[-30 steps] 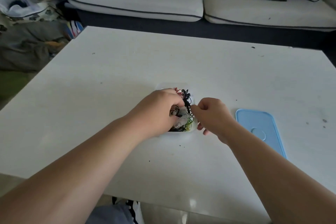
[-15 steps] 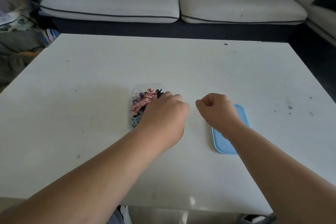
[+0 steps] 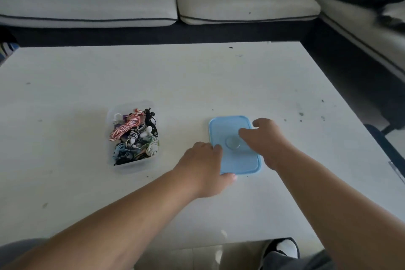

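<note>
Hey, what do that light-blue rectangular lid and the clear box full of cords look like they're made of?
Light-blue rectangular lid: likely plastic, opaque with a smooth satin finish; it has a moulded raised rim and a round centre disc. Clear rectangular box: probably thin plastic, slightly cloudy; the coiled cords show through its walls, and its corners are rounded.

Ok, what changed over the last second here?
The left hand let go of the cords in the clear container and moved right to the blue lid, now holding its near left edge. The right hand went there too and lies over its right edge. Container and lid lie on the table as before.
</note>
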`<action>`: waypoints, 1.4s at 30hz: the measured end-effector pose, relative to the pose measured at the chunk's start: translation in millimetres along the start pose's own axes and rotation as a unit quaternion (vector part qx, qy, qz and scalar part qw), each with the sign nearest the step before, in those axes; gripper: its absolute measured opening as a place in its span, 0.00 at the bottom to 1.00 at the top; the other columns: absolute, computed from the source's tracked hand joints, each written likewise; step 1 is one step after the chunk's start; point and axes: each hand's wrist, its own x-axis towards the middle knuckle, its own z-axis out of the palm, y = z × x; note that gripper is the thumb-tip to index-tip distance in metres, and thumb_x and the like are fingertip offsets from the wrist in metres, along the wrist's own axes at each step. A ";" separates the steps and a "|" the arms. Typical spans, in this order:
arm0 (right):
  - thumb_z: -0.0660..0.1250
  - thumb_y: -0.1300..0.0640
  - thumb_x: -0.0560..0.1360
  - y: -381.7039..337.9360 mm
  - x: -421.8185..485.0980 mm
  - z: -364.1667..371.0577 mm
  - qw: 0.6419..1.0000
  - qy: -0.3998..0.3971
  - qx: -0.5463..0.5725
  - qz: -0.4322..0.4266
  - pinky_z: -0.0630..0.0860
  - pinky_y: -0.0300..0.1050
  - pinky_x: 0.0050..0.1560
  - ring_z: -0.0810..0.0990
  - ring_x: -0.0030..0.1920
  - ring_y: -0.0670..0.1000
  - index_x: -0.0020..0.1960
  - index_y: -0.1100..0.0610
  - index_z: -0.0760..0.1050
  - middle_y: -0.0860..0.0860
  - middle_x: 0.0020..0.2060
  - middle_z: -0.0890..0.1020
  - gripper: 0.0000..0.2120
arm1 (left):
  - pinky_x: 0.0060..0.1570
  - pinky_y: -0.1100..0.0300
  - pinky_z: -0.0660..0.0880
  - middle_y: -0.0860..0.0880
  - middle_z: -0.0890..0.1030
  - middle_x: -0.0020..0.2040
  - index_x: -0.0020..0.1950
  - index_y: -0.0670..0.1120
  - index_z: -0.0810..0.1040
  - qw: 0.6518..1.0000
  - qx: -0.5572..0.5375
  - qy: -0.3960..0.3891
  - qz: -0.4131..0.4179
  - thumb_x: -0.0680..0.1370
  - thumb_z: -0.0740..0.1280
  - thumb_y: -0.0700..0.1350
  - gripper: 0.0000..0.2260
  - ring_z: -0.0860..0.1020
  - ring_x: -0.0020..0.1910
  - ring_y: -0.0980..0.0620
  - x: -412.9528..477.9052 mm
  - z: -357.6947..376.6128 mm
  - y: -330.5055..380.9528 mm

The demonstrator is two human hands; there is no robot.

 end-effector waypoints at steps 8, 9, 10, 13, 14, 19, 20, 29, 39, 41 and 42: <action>0.63 0.65 0.75 -40.3 -27.4 -2.7 0.990 -0.074 0.121 0.012 0.82 0.47 0.32 0.81 0.27 0.57 0.51 0.69 0.80 0.61 0.38 0.85 0.10 | 0.60 0.49 0.76 0.56 0.74 0.59 0.70 0.60 0.70 0.991 -0.133 -0.009 -0.024 0.63 0.63 0.82 0.42 0.74 0.61 0.52 -12.1 -18.2 -0.7; 0.63 0.64 0.75 -46.8 -34.5 -0.7 0.991 -0.074 0.112 -0.010 0.81 0.46 0.30 0.80 0.25 0.57 0.50 0.69 0.80 0.62 0.36 0.85 0.10 | 0.58 0.50 0.77 0.57 0.75 0.59 0.67 0.61 0.72 0.988 -0.154 0.024 -0.020 0.64 0.64 0.80 0.38 0.75 0.61 0.53 -15.9 -23.4 -0.2; 0.64 0.63 0.75 -53.2 -41.6 1.7 0.991 -0.078 0.103 -0.033 0.81 0.47 0.30 0.80 0.25 0.57 0.49 0.70 0.79 0.62 0.36 0.85 0.11 | 0.55 0.52 0.78 0.57 0.75 0.58 0.63 0.60 0.75 0.982 -0.177 0.064 -0.022 0.68 0.66 0.76 0.30 0.77 0.57 0.54 -20.6 -29.0 -1.3; 0.70 0.51 0.77 -71.9 -59.2 17.6 0.977 -0.117 0.139 -0.112 0.85 0.56 0.42 0.83 0.31 0.54 0.48 0.68 0.80 0.60 0.36 0.85 0.17 | 0.45 0.52 0.80 0.52 0.79 0.51 0.56 0.52 0.77 0.961 -0.206 0.180 -0.036 0.78 0.66 0.53 0.09 0.81 0.47 0.51 -38.8 -50.2 -14.5; 0.71 0.46 0.78 -77.3 -63.4 24.6 0.971 -0.121 0.154 -0.134 0.86 0.55 0.46 0.84 0.35 0.52 0.48 0.66 0.82 0.57 0.36 0.84 0.20 | 0.42 0.55 0.78 0.52 0.81 0.50 0.58 0.51 0.77 0.953 -0.219 0.204 -0.040 0.79 0.65 0.47 0.08 0.81 0.46 0.51 -44.8 -56.0 -22.3; 0.70 0.43 0.77 -87.4 -62.4 71.9 0.971 -0.072 0.116 -0.196 0.76 0.46 0.56 0.80 0.57 0.48 0.64 0.43 0.80 0.45 0.57 0.79 0.16 | 0.35 0.60 0.80 0.57 0.84 0.48 0.56 0.60 0.76 0.823 -0.459 0.312 -0.123 0.77 0.70 0.40 0.15 0.84 0.45 0.55 -76.7 -80.6 -72.6; 0.72 0.44 0.76 -87.2 -59.3 82.6 0.971 -0.094 0.120 -0.184 0.78 0.47 0.56 0.81 0.58 0.49 0.67 0.43 0.78 0.45 0.57 0.79 0.20 | 0.36 0.62 0.81 0.58 0.84 0.48 0.54 0.64 0.74 0.811 -0.477 0.314 -0.127 0.76 0.71 0.39 0.19 0.84 0.45 0.58 -82.4 -83.3 -82.9; 0.70 0.53 0.75 -98.8 -45.9 145.2 0.977 -0.084 0.059 -0.185 0.83 0.51 0.44 0.82 0.39 0.52 0.55 0.53 0.82 0.49 0.41 0.84 0.10 | 0.49 0.55 0.82 0.57 0.84 0.51 0.60 0.57 0.77 0.902 -0.292 0.223 -0.225 0.74 0.73 0.55 0.15 0.83 0.50 0.54 -103.0 -68.3 -152.3; 0.66 0.56 0.76 -93.8 -36.1 149.6 0.984 -0.098 0.024 -0.149 0.84 0.51 0.41 0.84 0.37 0.54 0.64 0.51 0.80 0.51 0.42 0.85 0.17 | 0.70 0.48 0.70 0.51 0.56 0.82 0.81 0.50 0.57 0.976 -0.033 0.147 -0.159 0.80 0.65 0.60 0.33 0.57 0.80 0.47 -86.6 -65.3 -156.1; 0.65 0.57 0.76 -93.5 -36.1 149.2 0.982 -0.106 0.030 -0.155 0.85 0.54 0.45 0.85 0.39 0.55 0.61 0.50 0.82 0.50 0.39 0.85 0.15 | 0.73 0.50 0.67 0.51 0.53 0.83 0.78 0.49 0.62 0.983 -0.006 0.129 -0.127 0.82 0.63 0.55 0.26 0.50 0.82 0.50 -83.7 -67.8 -154.8; 0.65 0.57 0.76 -93.9 -36.3 148.5 0.981 -0.109 0.032 -0.156 0.86 0.54 0.43 0.86 0.39 0.55 0.60 0.49 0.82 0.50 0.38 0.86 0.15 | 0.74 0.50 0.66 0.51 0.54 0.83 0.77 0.48 0.63 0.985 -0.001 0.120 -0.124 0.83 0.62 0.54 0.24 0.48 0.83 0.50 -82.4 -67.7 -154.2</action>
